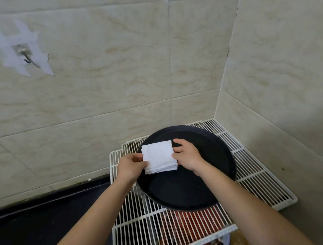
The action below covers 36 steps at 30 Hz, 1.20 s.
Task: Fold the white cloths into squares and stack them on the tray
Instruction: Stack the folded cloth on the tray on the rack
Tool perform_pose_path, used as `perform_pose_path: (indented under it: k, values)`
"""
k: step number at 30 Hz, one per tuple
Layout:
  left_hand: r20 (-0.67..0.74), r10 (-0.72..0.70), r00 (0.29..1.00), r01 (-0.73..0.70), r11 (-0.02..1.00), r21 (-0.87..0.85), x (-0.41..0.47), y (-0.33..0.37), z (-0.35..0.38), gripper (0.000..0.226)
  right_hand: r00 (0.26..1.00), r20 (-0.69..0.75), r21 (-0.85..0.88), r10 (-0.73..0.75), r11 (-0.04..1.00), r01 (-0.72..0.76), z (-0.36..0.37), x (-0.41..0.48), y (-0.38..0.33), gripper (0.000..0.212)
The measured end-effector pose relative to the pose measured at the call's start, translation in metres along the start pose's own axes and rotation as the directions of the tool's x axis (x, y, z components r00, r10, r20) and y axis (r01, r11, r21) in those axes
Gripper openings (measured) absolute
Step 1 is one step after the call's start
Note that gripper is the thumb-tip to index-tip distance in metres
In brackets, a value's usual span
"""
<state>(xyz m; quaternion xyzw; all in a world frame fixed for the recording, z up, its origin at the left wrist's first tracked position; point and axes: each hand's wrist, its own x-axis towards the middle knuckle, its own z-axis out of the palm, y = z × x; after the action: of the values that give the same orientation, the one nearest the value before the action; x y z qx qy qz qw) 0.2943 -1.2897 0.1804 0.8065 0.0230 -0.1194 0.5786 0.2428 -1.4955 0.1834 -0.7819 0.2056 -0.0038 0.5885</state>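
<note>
The black tray (188, 186) on the wire rack (252, 164) held stacked folded cloths (159, 157). The left hand (130, 166) and right hand (187, 154) each grasped a side of the stack.

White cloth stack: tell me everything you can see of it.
The white cloth stack is several thin, square-folded cloths, soft and matte, with the layer edges slightly fanned at the near side. It lies flat over the far-left part of the round black tray. The left hand pinches its left edge; the right hand grips its right edge.
</note>
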Motion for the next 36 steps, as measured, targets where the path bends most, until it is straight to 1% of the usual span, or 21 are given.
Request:
perform_pose_path:
  k: [1, 3, 4, 6, 7, 8, 9, 10, 12, 14, 15, 17, 20, 22, 24, 27, 28, 30, 32, 34, 36]
  values:
    - [0.010, 0.007, 1.000, -0.008, 0.999, 0.047, -0.001, -0.001, -0.001, 0.026, 1.000, -0.007, -0.033, -0.005, 0.999, 0.004, 0.000, -0.003, -0.002, 0.066]
    - [0.010, 0.030, 1.000, -0.031, 0.997, 0.072, -0.004, 0.001, -0.005, 0.029, 0.999, -0.034, -0.094, -0.023, 0.995, 0.019, -0.003, -0.009, -0.008, 0.063]
    - [-0.016, 0.071, 0.997, -0.070, 0.993, 0.091, -0.006, 0.005, -0.010, 0.031, 0.997, -0.062, -0.149, -0.053, 0.988, 0.043, -0.006, -0.014, -0.014, 0.061]
    - [-0.068, 0.238, 0.969, -0.220, 0.953, 0.211, -0.014, 0.016, -0.028, 0.040, 0.977, -0.118, -0.329, -0.178, 0.935, 0.131, -0.013, -0.025, -0.028, 0.056]
    - [-0.074, 0.349, 0.934, -0.311, 0.899, 0.308, -0.019, 0.021, -0.039, 0.045, 0.957, -0.132, -0.431, -0.258, 0.885, 0.179, -0.016, -0.029, -0.035, 0.055]
    - [-0.068, 0.450, 0.891, -0.380, 0.818, 0.431, -0.023, 0.024, -0.051, 0.050, 0.935, -0.132, -0.515, -0.330, 0.829, 0.220, -0.017, -0.034, -0.042, 0.054]
    - [-0.063, 0.524, 0.849, -0.403, 0.721, 0.564, -0.031, 0.027, -0.065, 0.055, 0.911, -0.121, -0.576, -0.393, 0.775, 0.258, -0.015, -0.039, -0.049, 0.055]
    - [-0.064, 0.577, 0.814, -0.388, 0.623, 0.679, -0.038, 0.027, -0.079, 0.060, 0.887, -0.106, -0.624, -0.450, 0.724, 0.292, -0.011, -0.044, -0.055, 0.056]
    - [-0.070, 0.652, 0.755, -0.321, 0.461, 0.828, -0.055, 0.024, -0.106, 0.067, 0.826, -0.068, -0.709, -0.559, 0.610, 0.354, 0.007, -0.053, -0.063, 0.059]
    - [-0.084, 0.684, 0.725, -0.242, 0.366, 0.898, -0.074, 0.014, -0.135, 0.072, 0.745, 0.015, -0.761, -0.667, 0.476, 0.442, 0.037, -0.061, -0.067, 0.063]
    - [-0.090, 0.684, 0.724, -0.199, 0.332, 0.922, -0.082, 0.007, -0.146, 0.073, 0.716, 0.063, -0.768, -0.695, 0.424, 0.480, 0.052, -0.064, -0.068, 0.065]
    - [-0.148, 0.651, 0.745, -0.052, 0.278, 0.959, -0.105, -0.017, -0.179, 0.077, 0.664, 0.192, -0.742, -0.723, 0.336, 0.580, 0.099, -0.071, -0.069, 0.069]
    - [-0.223, 0.592, 0.774, 0.117, 0.213, 0.970, -0.136, -0.056, -0.226, 0.083, 0.578, 0.304, -0.718, -0.757, 0.217, 0.662, 0.162, -0.082, -0.067, 0.078]
    - [-0.296, 0.552, 0.779, 0.222, 0.200, 0.954, -0.166, -0.083, -0.270, 0.083, 0.534, 0.367, -0.677, -0.762, 0.175, 0.715, 0.213, -0.103, -0.070, 0.080]
    - [-0.349, 0.523, 0.778, 0.296, 0.185, 0.937, -0.195, -0.104, -0.312, 0.082, 0.509, 0.409, -0.638, -0.757, 0.162, 0.753, 0.256, -0.125, -0.076, 0.080]
    - [-0.418, 0.466, 0.780, 0.374, 0.189, 0.908, -0.251, -0.134, -0.376, 0.081, 0.421, 0.494, -0.590, -0.760, 0.062, 0.805, 0.325, -0.164, -0.084, 0.079]
    - [-0.423, 0.468, 0.776, 0.384, 0.183, 0.905, -0.265, -0.143, -0.388, 0.081, 0.407, 0.519, -0.586, -0.751, 0.034, 0.810, 0.340, -0.172, -0.085, 0.079]
    - [-0.474, 0.449, 0.757, 0.434, 0.196, 0.879, -0.318, -0.179, -0.435, 0.081, 0.341, 0.567, -0.553, -0.750, -0.040, 0.832, 0.398, -0.214, -0.092, 0.079]
    - [-0.506, 0.438, 0.743, 0.472, 0.193, 0.860, -0.364, -0.208, -0.478, 0.080, 0.334, 0.590, -0.527, -0.735, -0.037, 0.849, 0.455, -0.259, -0.100, 0.079]
    - [-0.561, 0.409, 0.720, 0.527, 0.203, 0.825, -0.416, -0.237, -0.524, 0.079, 0.299, 0.620, -0.475, -0.725, -0.043, 0.879, 0.520, -0.312, -0.107, 0.079]
    - [-0.635, 0.375, 0.675, 0.588, 0.245, 0.770, -0.465, -0.263, -0.557, 0.079, 0.262, 0.670, -0.415, -0.694, -0.058, 0.908, 0.575, -0.362, -0.110, 0.080]
